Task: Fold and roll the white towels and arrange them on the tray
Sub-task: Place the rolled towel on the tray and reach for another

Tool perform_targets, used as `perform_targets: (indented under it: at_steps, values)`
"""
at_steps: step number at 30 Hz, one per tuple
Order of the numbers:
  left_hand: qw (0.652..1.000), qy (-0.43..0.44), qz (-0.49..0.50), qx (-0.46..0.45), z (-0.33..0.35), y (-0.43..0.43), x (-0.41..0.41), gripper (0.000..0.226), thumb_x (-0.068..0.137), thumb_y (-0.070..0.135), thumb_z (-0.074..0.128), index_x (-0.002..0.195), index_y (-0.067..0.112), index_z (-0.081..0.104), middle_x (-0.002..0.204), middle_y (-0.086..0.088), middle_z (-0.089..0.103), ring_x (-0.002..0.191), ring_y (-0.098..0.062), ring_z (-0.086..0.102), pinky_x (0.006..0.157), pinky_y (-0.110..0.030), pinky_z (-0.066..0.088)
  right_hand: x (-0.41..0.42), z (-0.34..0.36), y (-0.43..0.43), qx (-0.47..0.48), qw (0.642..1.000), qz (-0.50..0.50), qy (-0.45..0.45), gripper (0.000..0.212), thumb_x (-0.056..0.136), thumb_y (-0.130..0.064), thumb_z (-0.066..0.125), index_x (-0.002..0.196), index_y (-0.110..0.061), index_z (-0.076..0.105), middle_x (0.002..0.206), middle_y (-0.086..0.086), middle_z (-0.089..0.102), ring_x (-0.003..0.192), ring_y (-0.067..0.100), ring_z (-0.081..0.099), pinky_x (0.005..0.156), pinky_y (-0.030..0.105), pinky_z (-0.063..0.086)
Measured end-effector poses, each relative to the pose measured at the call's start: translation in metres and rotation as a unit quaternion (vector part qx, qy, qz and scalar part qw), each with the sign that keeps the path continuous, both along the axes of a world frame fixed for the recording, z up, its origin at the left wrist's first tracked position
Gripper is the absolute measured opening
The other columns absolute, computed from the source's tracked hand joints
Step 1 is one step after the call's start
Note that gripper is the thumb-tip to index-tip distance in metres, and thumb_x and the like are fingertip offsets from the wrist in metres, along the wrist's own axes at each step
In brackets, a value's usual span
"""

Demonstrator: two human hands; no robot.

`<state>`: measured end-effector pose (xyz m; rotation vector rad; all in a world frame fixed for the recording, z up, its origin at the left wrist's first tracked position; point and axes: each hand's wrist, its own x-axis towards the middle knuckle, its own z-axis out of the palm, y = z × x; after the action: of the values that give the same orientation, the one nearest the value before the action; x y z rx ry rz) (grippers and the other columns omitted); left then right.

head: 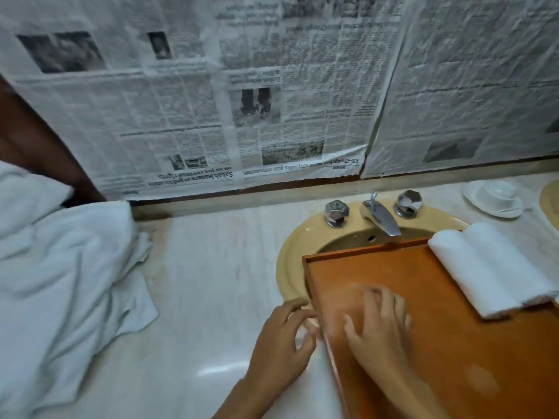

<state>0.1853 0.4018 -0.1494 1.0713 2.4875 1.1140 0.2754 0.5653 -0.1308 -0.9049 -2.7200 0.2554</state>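
An orange wooden tray (423, 282) lies across the yellow sink. Two rolled white towels (496, 270) lie side by side at its right end. A heap of loose white towels (60, 282) covers the counter at the left. My right hand (381, 325) lies over the tray's bare floor near its left rim, fingers spread and straight. My left hand (281, 343) is just outside the tray's left rim, fingers loosely bent with the tips at the rim; it holds nothing. Both hands are motion-blurred.
The sink (290, 255) has a chrome tap (381, 216) and two faceted knobs behind the tray. A white dish (493, 198) stands at the back right. Pale marble counter (205, 282) lies between towel heap and sink. Newspaper sheets (242, 86) cover the wall.
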Motion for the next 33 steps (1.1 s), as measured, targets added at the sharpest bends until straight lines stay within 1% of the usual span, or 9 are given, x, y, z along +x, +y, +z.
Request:
perform_targets:
  at_steps: [2, 5, 9, 13, 16, 20, 24, 30, 33]
  values:
    - [0.998, -0.03, 0.061, -0.006, -0.01, -0.059, 0.001, 0.045, 0.084, 0.052, 0.04, 0.116, 0.033, 0.065, 0.128, 0.034, 0.041, 0.122, 0.016, 0.036, 0.098, -0.004, 0.026, -0.019, -0.013, -0.05, -0.024, 0.997, 0.06, 0.032, 0.052, 0.063, -0.029, 0.073, 0.111, -0.015, 0.058, 0.111, 0.014, 0.058, 0.097, 0.031, 0.046, 0.071, 0.047, 0.051]
    - [0.988, -0.034, 0.152, -0.019, -0.02, -0.149, -0.003, 0.047, 0.08, 0.056, 0.037, 0.113, 0.035, 0.065, 0.124, 0.036, 0.038, 0.119, 0.022, 0.031, 0.095, 0.001, 0.022, -0.051, -0.039, -0.118, -0.08, 0.987, 0.137, 0.014, 0.052, 0.072, -0.031, 0.069, 0.119, -0.014, 0.057, 0.123, 0.013, 0.057, 0.111, 0.031, 0.045, 0.083, 0.053, 0.05]
    - [0.959, 0.002, 0.283, -0.015, -0.024, -0.253, -0.017, 0.035, 0.082, 0.05, 0.046, 0.104, 0.034, 0.067, 0.121, 0.029, 0.048, 0.115, 0.009, 0.044, 0.096, -0.01, 0.035, -0.087, -0.068, -0.181, -0.102, 0.972, 0.206, -0.048, 0.063, 0.079, -0.029, 0.076, 0.135, -0.01, 0.054, 0.145, 0.015, 0.046, 0.132, 0.031, 0.036, 0.099, 0.052, 0.043]
    - [0.9, 0.104, 0.423, -0.009, -0.009, -0.33, -0.04, 0.034, 0.082, 0.04, 0.052, 0.105, 0.021, 0.069, 0.12, 0.004, 0.056, 0.113, -0.01, 0.049, 0.094, -0.027, 0.043, -0.109, -0.076, -0.221, -0.122, 0.957, 0.24, -0.106, 0.064, 0.098, -0.043, 0.045, 0.154, -0.018, 0.027, 0.164, 0.009, 0.013, 0.149, 0.028, 0.015, 0.115, 0.045, 0.025]
    - [0.854, 0.143, 0.5, -0.033, 0.013, -0.367, -0.065, 0.033, 0.086, 0.033, 0.058, 0.115, 0.018, 0.065, 0.128, -0.002, 0.052, 0.117, -0.018, 0.047, 0.093, -0.033, 0.039, -0.113, -0.087, -0.231, -0.059, 0.958, 0.257, -0.111, 0.064, 0.092, -0.046, 0.031, 0.143, -0.011, 0.049, 0.153, 0.018, 0.037, 0.139, 0.034, 0.035, 0.103, 0.047, 0.035]
    - [0.813, 0.035, 0.569, -0.122, 0.029, -0.394, -0.109, 0.055, 0.091, 0.046, 0.06, 0.137, 0.017, 0.048, 0.141, -0.006, 0.047, 0.131, -0.028, 0.042, 0.102, -0.048, 0.034, -0.11, -0.09, -0.232, -0.026, 0.958, 0.259, -0.121, 0.067, 0.092, -0.048, 0.027, 0.142, -0.01, 0.05, 0.152, 0.02, 0.039, 0.139, 0.035, 0.036, 0.102, 0.047, 0.032]
    - [0.823, -0.073, 0.524, -0.205, 0.024, -0.403, -0.127, 0.063, 0.089, 0.057, 0.056, 0.138, 0.018, 0.048, 0.136, -0.006, 0.055, 0.123, -0.029, 0.052, 0.101, -0.044, 0.042, -0.11, -0.09, -0.231, -0.037, 0.959, 0.255, -0.12, 0.067, 0.092, -0.048, 0.026, 0.144, -0.012, 0.048, 0.154, 0.017, 0.036, 0.141, 0.032, 0.032, 0.104, 0.047, 0.032]
    - [0.833, 0.034, 0.525, -0.173, 0.022, -0.404, -0.108, 0.031, 0.092, 0.036, 0.062, 0.115, 0.014, 0.065, 0.11, -0.004, 0.059, 0.097, -0.023, 0.06, 0.078, -0.035, 0.048, -0.109, -0.094, -0.228, -0.041, 0.959, 0.26, -0.107, 0.065, 0.09, -0.046, 0.028, 0.14, -0.012, 0.052, 0.152, 0.015, 0.042, 0.139, 0.032, 0.039, 0.102, 0.047, 0.038]
    - [0.862, 0.031, 0.502, -0.071, 0.043, -0.399, -0.099, 0.021, 0.091, 0.028, 0.066, 0.105, 0.013, 0.066, 0.107, -0.001, 0.061, 0.094, -0.02, 0.059, 0.072, -0.027, 0.04, -0.112, -0.085, -0.226, -0.064, 0.958, 0.251, -0.121, 0.06, 0.093, -0.045, 0.036, 0.142, -0.014, 0.049, 0.155, 0.012, 0.037, 0.143, 0.029, 0.034, 0.106, 0.046, 0.036]
